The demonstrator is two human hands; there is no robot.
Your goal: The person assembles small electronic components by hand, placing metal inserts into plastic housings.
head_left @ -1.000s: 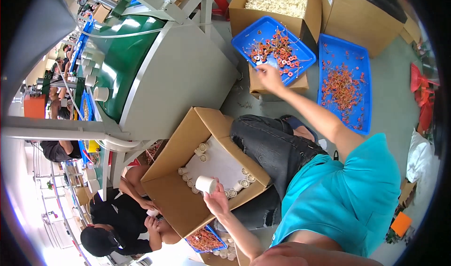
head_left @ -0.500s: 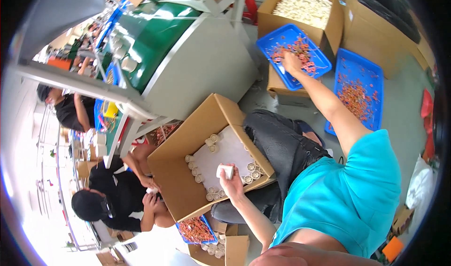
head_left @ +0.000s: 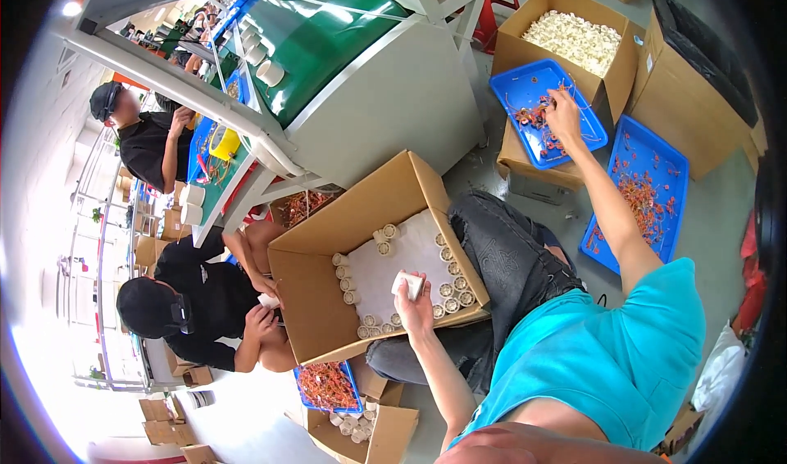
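My left hand (head_left: pixel 415 307) is closed around a short white plastic cup-like piece (head_left: pixel 408 283), held tilted above an open cardboard box (head_left: pixel 316 284). Similar round white cups (head_left: pixel 452 292) stand along the sides of that box, on its pale floor. My right hand (head_left: pixel 564 121) reaches into a blue tray (head_left: pixel 516 83) of small red-and-orange wired parts (head_left: pixel 531 118). Its fingers are pinched together among the wires, and what they hold is too small to make out. That tray rests on a cardboard carton (head_left: pixel 518 154).
A second blue tray (head_left: pixel 674 185) of wired parts lies at the right. Behind stands a carton (head_left: pixel 525 25) full of small cream pieces. A metal-framed green conveyor (head_left: pixel 328 42) fills the upper middle. Two people in black sit at left, the nearer person (head_left: pixel 193 296) close beside the box.
The whole view has shifted, so most things lie farther right. My right hand has moved across the tray toward its far right side. My left hand still holds the white cup, turned slightly.
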